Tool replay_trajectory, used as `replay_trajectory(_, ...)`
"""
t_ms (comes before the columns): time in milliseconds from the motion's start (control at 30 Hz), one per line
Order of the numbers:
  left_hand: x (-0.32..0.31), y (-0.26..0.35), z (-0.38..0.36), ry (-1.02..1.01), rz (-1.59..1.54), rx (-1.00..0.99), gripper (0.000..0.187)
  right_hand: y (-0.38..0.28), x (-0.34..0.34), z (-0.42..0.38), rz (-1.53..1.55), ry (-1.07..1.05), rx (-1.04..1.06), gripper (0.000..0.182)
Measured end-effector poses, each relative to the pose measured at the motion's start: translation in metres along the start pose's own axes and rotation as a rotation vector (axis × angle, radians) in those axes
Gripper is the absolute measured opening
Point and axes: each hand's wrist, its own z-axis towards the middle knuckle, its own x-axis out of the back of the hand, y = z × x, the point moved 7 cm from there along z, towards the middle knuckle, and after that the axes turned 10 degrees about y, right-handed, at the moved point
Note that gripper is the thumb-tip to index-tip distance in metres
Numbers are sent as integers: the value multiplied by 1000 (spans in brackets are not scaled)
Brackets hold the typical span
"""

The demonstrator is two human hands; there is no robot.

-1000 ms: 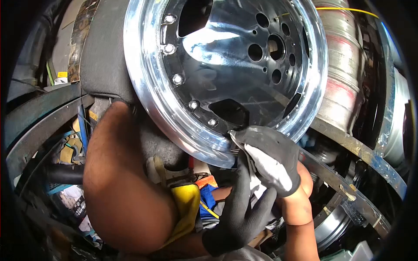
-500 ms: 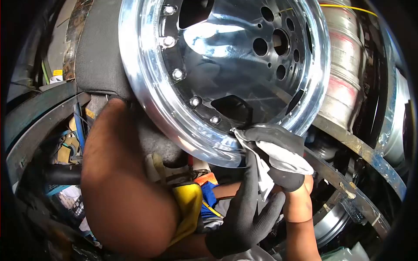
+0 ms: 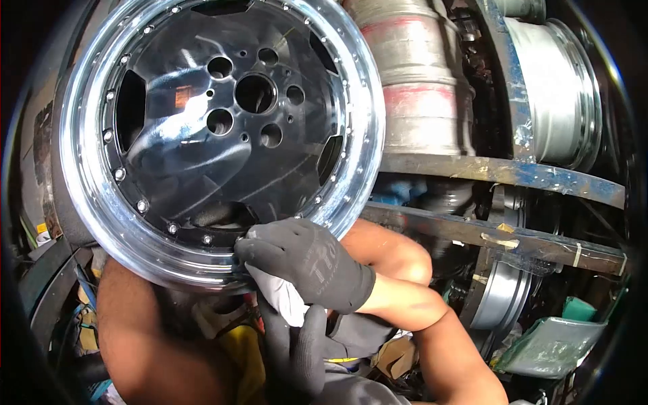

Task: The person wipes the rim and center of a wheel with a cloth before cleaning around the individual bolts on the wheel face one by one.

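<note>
Wheel (image 3: 196,169) in front of person, dark face toward camera, lower edge above bent legs; support hidden. Right hand (image 3: 307,260), gloved, closed round white cloth (image 3: 282,297), fingertips at lower rim (image 3: 88,162). Left hand (image 3: 297,354), gloved, just below, thumb apart from fingers, beside cloth; grip cannot be told. Risks, judged: grit in cloth could scratch shiny rim; bolt heads (image 3: 142,206) could snag cloth; uneven push could tip wheel.
</note>
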Motion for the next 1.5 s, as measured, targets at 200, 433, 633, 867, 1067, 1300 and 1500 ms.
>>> replay_trajectory(200, -11, 2, -8, -11, -8, 62, 51, 24, 2, 0, 225, 72, -67, 24)
replay_trajectory(433, -8, 11, -14, 15, -87, 70, 54, 3, -2, 2, 24, -76, -36, 28)
replay_trajectory(633, -36, 16, -40, 228, 377, -754, 88, 27, 5, 0, 327, 36, -135, 27)
replay_trajectory(867, -40, 23, -37, -37, -300, -299, 56, 15, 3, 4, 118, -85, 41, 32)
replay_trajectory(1067, 17, 37, -12, -149, 456, -213, 54, 19, 7, 6, 336, 44, -53, 38)
replay_trajectory(1300, -18, 17, -33, 136, 385, -772, 62, 13, 9, 1, 91, 84, -41, 38)
replay_trajectory(1500, 1, -43, -23, 36, 376, -788, 68, 11, 5, 4, 68, -54, -64, 42)
